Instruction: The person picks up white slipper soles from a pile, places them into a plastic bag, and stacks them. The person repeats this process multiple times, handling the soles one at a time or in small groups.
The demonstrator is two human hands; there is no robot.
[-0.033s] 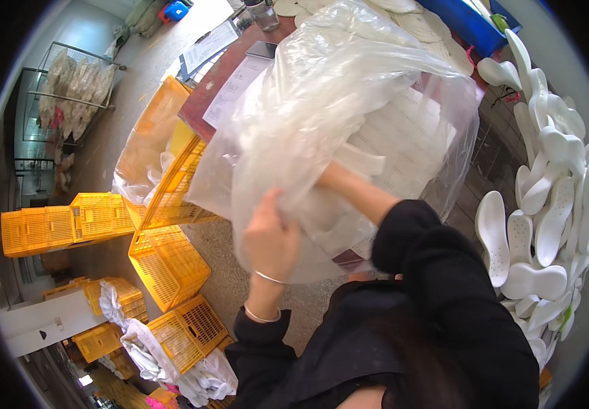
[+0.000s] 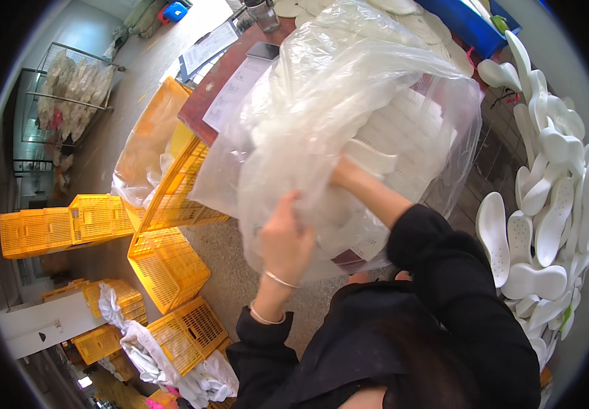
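A large clear plastic bag [image 2: 308, 116] spreads over the dark red table [image 2: 236, 56], its open side toward me. My left hand [image 2: 286, 238] is closed on the bag's near left edge, a thin bracelet at the wrist. Through the opening my right hand [image 2: 343, 173] reaches into the bag; cloudy plastic hides its fingers. Just beyond that hand lies a curved white piece [image 2: 375, 158], maybe an insole. White sheets with rows of faint print [image 2: 407, 129] lie under or inside the bag on the right.
White shoe insoles [image 2: 555, 204] are heaped along the right. Yellow plastic crates [image 2: 168, 266] stand on the floor at left. A phone [image 2: 263, 50], papers [image 2: 234, 92] and a glass jar [image 2: 264, 16] lie on the table's far left. A blue bin [image 2: 475, 27] stands at far right.
Both hands have shifted slightly to the right, and the near part of the bag has moved with them. More of the curved white piece's right end shows.
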